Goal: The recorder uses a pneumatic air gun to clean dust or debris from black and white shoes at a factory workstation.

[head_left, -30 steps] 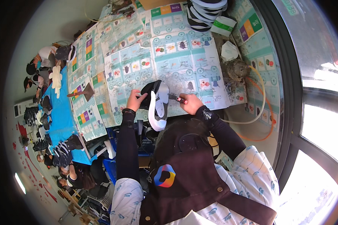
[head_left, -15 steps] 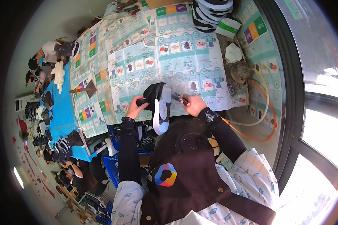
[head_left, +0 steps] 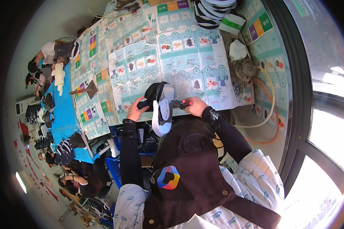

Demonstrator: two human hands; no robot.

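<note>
Picture sheets in green and white cover the bench (head_left: pixel 202 72) in front of me. I wear a dark apron, and my arms reach out over it.

My left hand (head_left: pixel 135 110) is wrapped around the dark top part of a shoe (head_left: pixel 161 108). It holds the shoe up, just above the edge of the bench and close to my tummy. The pale sole faces up at me, with the toe end pointing back toward me.

My right hand (head_left: pixel 197 107) is closed around a small tool (head_left: pixel 181 103) with a red bit on it. The tool tip is right beside the shoe, maybe touching its sole. It is too small for me to tell.

I think the shoe is light. One hand can lift it. The top looks soft and would squash if I squeezed hard. The sole looks stiffer and a bit bendy. It does not look like it would break. I think the best place to hold it is around the middle or the heel, where my left hand is now, so the sole stays free.

Past my right hand lies a long hose (head_left: pixel 269 99). More shoes (head_left: pixel 212 9) are stacked far beyond both hands.
</note>
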